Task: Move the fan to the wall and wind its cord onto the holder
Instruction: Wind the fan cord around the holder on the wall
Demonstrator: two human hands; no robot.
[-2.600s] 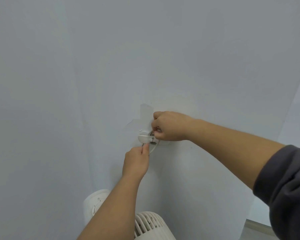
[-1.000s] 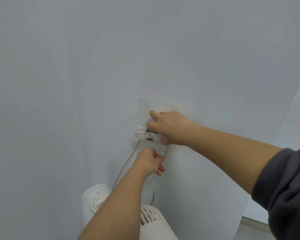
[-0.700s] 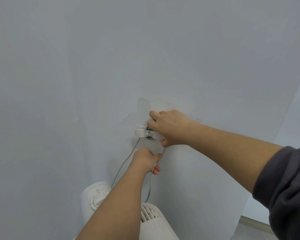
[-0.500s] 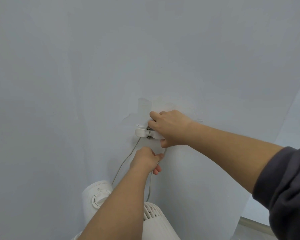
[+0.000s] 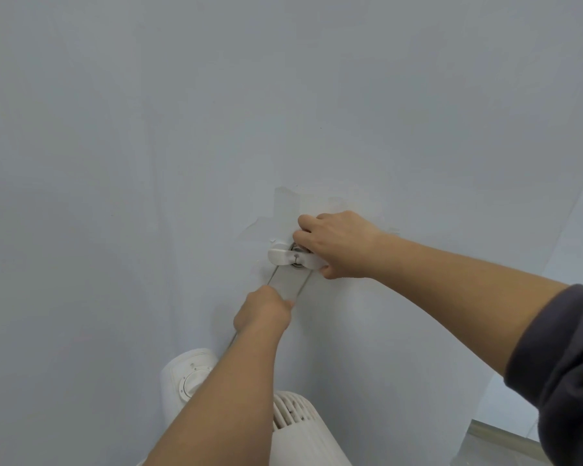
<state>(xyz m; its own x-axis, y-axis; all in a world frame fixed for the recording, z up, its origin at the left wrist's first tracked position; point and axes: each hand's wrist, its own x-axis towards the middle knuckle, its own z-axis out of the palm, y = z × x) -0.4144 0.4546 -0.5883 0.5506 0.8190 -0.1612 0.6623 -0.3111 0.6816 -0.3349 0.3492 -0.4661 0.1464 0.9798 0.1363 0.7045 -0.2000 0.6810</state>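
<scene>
A white cord holder (image 5: pixel 285 256) sticks out from the pale wall (image 5: pixel 148 129). My right hand (image 5: pixel 339 243) grips the holder's right end, fingers curled over it. Two strands of the grey cord (image 5: pixel 302 285) run down from the holder to my left hand (image 5: pixel 263 311), which grips them just below. Another stretch of cord drops behind my left forearm toward the white fan (image 5: pixel 293 412), which stands against the wall at the bottom of the view. The fan's round dial (image 5: pixel 191 381) faces up.
Peeled paint patches (image 5: pixel 285 206) surround the holder. A wall corner and a strip of baseboard (image 5: pixel 505 435) lie at the lower right. My dark sleeve (image 5: pixel 562 375) fills the right edge.
The hanging loop of cord has been pulled up and now runs taut between the holder and my left hand. My right hand has stayed on the holder.
</scene>
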